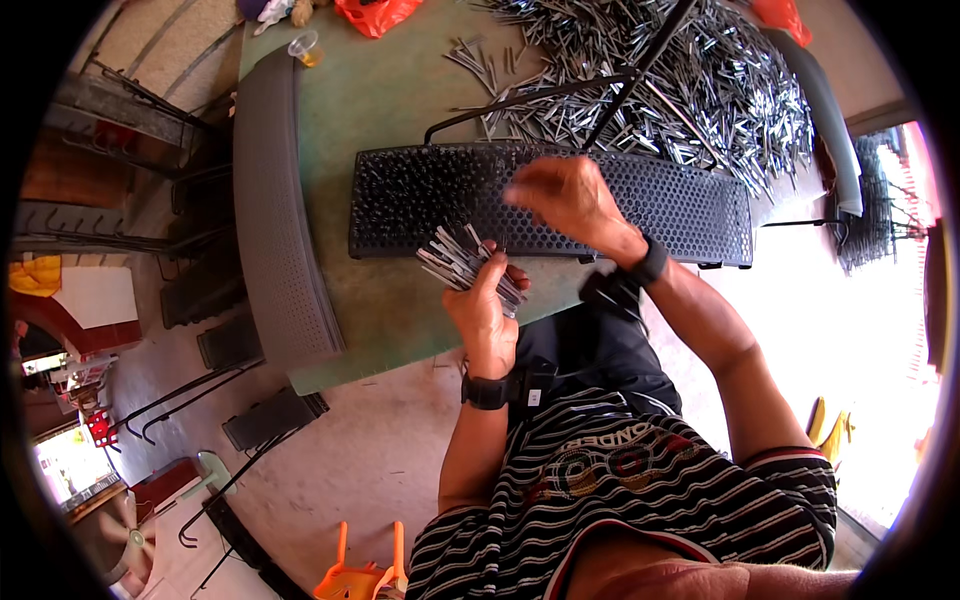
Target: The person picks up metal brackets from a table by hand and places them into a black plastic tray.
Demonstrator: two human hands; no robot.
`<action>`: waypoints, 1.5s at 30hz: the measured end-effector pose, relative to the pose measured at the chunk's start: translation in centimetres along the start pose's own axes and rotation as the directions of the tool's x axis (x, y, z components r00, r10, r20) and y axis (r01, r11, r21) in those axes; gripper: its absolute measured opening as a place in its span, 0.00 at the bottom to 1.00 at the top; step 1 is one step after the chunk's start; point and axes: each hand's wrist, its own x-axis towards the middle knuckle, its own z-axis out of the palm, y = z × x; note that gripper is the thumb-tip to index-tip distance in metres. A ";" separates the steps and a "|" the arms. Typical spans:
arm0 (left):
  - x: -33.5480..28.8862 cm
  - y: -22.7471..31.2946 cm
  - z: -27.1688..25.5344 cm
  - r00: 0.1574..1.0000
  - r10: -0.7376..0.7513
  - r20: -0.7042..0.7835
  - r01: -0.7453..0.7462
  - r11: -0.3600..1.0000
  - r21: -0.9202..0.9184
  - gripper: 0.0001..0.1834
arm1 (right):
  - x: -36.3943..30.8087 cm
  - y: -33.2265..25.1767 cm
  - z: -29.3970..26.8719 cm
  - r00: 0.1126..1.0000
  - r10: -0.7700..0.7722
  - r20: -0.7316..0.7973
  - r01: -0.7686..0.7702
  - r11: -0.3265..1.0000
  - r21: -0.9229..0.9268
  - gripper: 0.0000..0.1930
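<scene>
My left hand (pixel 485 300) is closed around a bundle of thin grey metal strips (pixel 452 258), just in front of a long black perforated panel (pixel 660 205). On the panel's left part, many strips (pixel 415 195) stick up from the holes; its right part shows bare holes. Above the panel's middle hovers my right hand (pixel 570 198), its fingers bent together and their tips smeared by motion. Anything between those fingertips is too blurred to make out. Dark bands circle both wrists.
A big heap of loose metal strips (pixel 690 90) covers the far right of the green table (pixel 330 130). Black metal legs (pixel 530 98) rise behind the panel. Stacked grey perforated panels (pixel 280 210) lie at left, near a plastic cup (pixel 306 48). An orange chair (pixel 360 578) stands below.
</scene>
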 end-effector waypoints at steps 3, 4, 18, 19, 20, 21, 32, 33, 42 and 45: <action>0.0 -0.4 0.5 0.999 -0.037 0.036 0.037 0.999 0.001 0.09 | -2.4 0.1 1.2 0.958 0.148 0.246 -0.209 0.947 0.243 0.07; -0.2 -0.4 0.7 0.998 -0.038 0.041 0.037 0.999 0.012 0.10 | -2.5 0.4 1.2 0.972 0.155 0.176 -0.199 0.943 0.266 0.06; -0.9 -0.3 0.0 0.999 -0.037 0.012 0.036 0.995 0.090 0.10 | 2.2 3.3 0.7 0.927 -0.054 -0.372 0.106 0.987 0.119 0.05; -0.8 -0.4 -0.1 0.999 -0.041 0.007 0.040 0.995 0.092 0.10 | 2.3 3.5 0.9 0.927 -0.056 -0.370 0.100 0.990 0.103 0.05; -0.7 -0.5 -0.2 0.999 -0.045 0.004 0.045 0.995 0.094 0.11 | 2.4 3.7 0.9 0.934 -0.125 -0.336 0.133 0.991 0.000 0.05; -0.8 -0.4 -0.2 0.999 -0.045 -0.005 0.045 0.995 0.086 0.11 | 2.5 4.0 0.7 0.937 -0.191 -0.293 0.168 0.981 -0.101 0.04; -0.9 -0.1 -0.1 0.999 -0.052 0.015 0.051 0.994 0.101 0.13 | 0.6 0.4 1.0 0.979 0.056 0.198 -0.078 0.991 0.106 0.11; -0.8 -0.2 -0.1 0.999 -0.050 0.017 0.048 0.993 0.104 0.13 | 0.3 0.7 1.5 0.956 0.103 0.274 -0.150 0.976 0.157 0.10; -0.2 -0.4 -0.9 0.990 -0.108 0.085 0.101 0.991 0.087 0.11 | 0.0 0.8 0.8 0.958 0.281 0.063 -0.267 0.788 0.555 0.09; 0.0 -0.5 -1.4 0.991 -0.117 0.070 0.115 0.993 0.030 0.11 | -0.2 0.2 0.4 0.920 0.286 0.270 -0.390 0.754 0.529 0.09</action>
